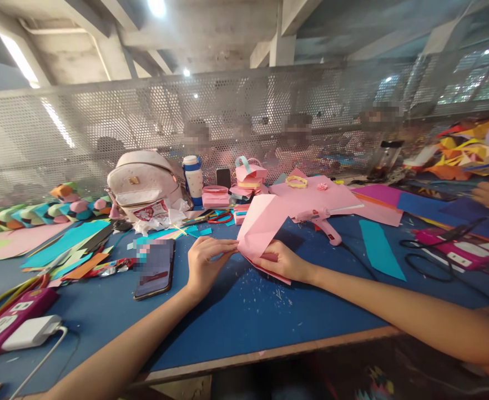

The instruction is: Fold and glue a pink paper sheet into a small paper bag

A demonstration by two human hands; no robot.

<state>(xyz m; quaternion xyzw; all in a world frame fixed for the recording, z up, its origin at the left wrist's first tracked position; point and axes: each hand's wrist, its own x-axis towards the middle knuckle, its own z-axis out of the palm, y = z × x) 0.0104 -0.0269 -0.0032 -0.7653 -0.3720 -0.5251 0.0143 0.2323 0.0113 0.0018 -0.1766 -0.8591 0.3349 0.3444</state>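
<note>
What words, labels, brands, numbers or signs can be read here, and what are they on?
No text is readable.
Pink paper being held: no writing visible.
Pink glue gun: markings too small.
Gold plate on the backpack: too small.
Red-printed packet: too blurred.
Red wrapper: too blurred.
Phone: partly pixelated, nothing legible.

Matte pink paper [263,222] is bent into a folded piece, one broad, plain flap rising toward the far right. A lower layer slants near and right beneath. The left hand [205,264] pinches its left edge; the right hand [286,264] grips its right side.
</note>
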